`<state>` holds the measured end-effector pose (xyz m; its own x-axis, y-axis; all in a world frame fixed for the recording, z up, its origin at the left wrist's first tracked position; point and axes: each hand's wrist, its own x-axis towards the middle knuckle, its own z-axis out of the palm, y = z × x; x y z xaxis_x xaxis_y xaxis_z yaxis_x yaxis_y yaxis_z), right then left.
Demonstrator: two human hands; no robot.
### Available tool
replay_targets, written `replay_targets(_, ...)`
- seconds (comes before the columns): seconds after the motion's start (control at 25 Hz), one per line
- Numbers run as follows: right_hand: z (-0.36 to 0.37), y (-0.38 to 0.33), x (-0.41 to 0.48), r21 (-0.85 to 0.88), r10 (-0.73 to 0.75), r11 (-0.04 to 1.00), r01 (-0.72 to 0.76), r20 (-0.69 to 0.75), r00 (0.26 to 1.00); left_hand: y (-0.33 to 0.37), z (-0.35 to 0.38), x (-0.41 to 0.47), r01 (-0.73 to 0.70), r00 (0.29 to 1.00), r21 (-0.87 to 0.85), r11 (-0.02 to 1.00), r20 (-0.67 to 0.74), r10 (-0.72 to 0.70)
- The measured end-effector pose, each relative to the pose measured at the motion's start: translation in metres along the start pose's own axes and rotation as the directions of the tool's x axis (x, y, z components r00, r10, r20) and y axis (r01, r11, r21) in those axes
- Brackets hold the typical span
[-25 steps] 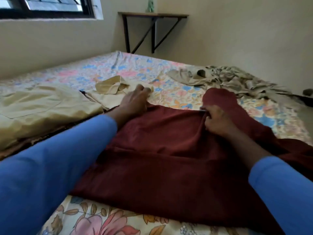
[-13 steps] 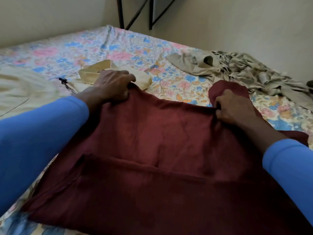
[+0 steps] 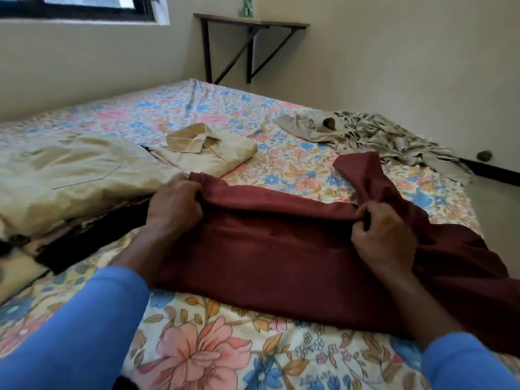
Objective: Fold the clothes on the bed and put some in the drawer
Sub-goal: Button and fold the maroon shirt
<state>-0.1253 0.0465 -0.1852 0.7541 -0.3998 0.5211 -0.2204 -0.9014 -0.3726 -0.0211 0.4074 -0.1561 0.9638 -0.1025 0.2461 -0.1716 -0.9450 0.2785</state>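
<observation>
A dark red garment (image 3: 281, 249) lies across the floral bed sheet (image 3: 202, 347) in front of me. My left hand (image 3: 173, 205) grips its far edge at the left, fingers curled round the cloth. At the right end of the same edge my right hand (image 3: 380, 235) pinches the fabric, lifting it a little off the sheet. A red sleeve (image 3: 363, 173) sticks out beyond my right hand. A folded cream shirt (image 3: 213, 153) with its collar up lies just past my left hand.
A cream garment (image 3: 70, 175) lies spread at the left over dark clothes (image 3: 84, 237). A crumpled grey-beige heap (image 3: 374, 136) sits at the bed's far right edge. A wall shelf (image 3: 250, 23) hangs in the corner. Floor shows at the right.
Both hands have drawn the garment's far edge back toward me and raised it, so the red cloth now lies doubled over itself. The camera has tilted up.
</observation>
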Motion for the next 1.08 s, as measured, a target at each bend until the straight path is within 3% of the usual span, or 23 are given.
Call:
replay_targets(0.08, 0.010, 0.005, -0.029, -0.036, 0.023, 0.999, -0.020, 0.077, 0.997, -0.004, -0.003, -0.008, 0.069, 0.979, 0.024, 0.997, 0.189, -0.072)
replay_targets(0.12, 0.014, 0.007, -0.036, -0.027, 0.039, 0.999, -0.037, 0.084, 0.996, -0.005, -0.004, -0.009, 0.129, 0.968, -0.001, 0.992, 0.218, -0.126)
replay_targets(0.28, 0.020, 0.004, -0.049, -0.022, 0.099, 0.995, -0.098, 0.046, 0.994, -0.006, -0.005, -0.007, 0.316, 0.949, -0.121, 0.941, 0.066, -0.310)
replay_targets(0.4, 0.028, 0.005, -0.059, -0.122, 0.032, 0.992, -0.029, 0.021, 0.999, 0.000, 0.000, 0.005, 0.314, 0.947, -0.153, 0.937, -0.026, -0.321)
replay_targets(0.48, 0.032, 0.006, -0.059, -0.141, 0.000, 0.990, -0.002, -0.010, 1.000, 0.002, 0.004, 0.028, 0.264, 0.962, -0.109, 0.958, -0.042, -0.270)
replay_targets(0.64, 0.042, 0.005, -0.060, -0.151, -0.013, 0.988, 0.002, -0.070, 0.997, -0.005, 0.025, 0.077, 0.429, 0.903, -0.126, 0.895, 0.069, -0.424)
replay_targets(0.76, 0.047, 0.008, -0.059, -0.179, -0.019, 0.984, 0.006, -0.072, 0.997, -0.021, 0.042, 0.090, 0.508, 0.852, -0.244, 0.826, 0.003, -0.523)
replay_targets(0.84, 0.046, 0.007, -0.060, -0.188, -0.016, 0.982, 0.005, -0.057, 0.998, -0.020, 0.046, 0.089, 0.512, 0.843, -0.154, 0.845, -0.102, -0.529)
replay_targets(0.92, 0.047, -0.002, -0.062, -0.182, 0.016, 0.983, -0.022, -0.033, 0.999, 0.002, 0.048, 0.079, 0.414, 0.883, -0.008, 0.910, -0.239, -0.404)
replay_targets(1.0, 0.037, -0.007, -0.058, -0.067, 0.028, 0.997, -0.029, -0.016, 0.999, 0.049, 0.050, 0.060, 0.154, 0.932, -0.013, 0.988, -0.331, -0.149)
replay_targets(1.08, 0.006, 0.008, -0.048, 0.055, -0.019, 0.998, 0.023, -0.067, 0.998, 0.114, 0.056, 0.032, -0.134, 0.972, -0.186, 0.973, -0.218, 0.092)
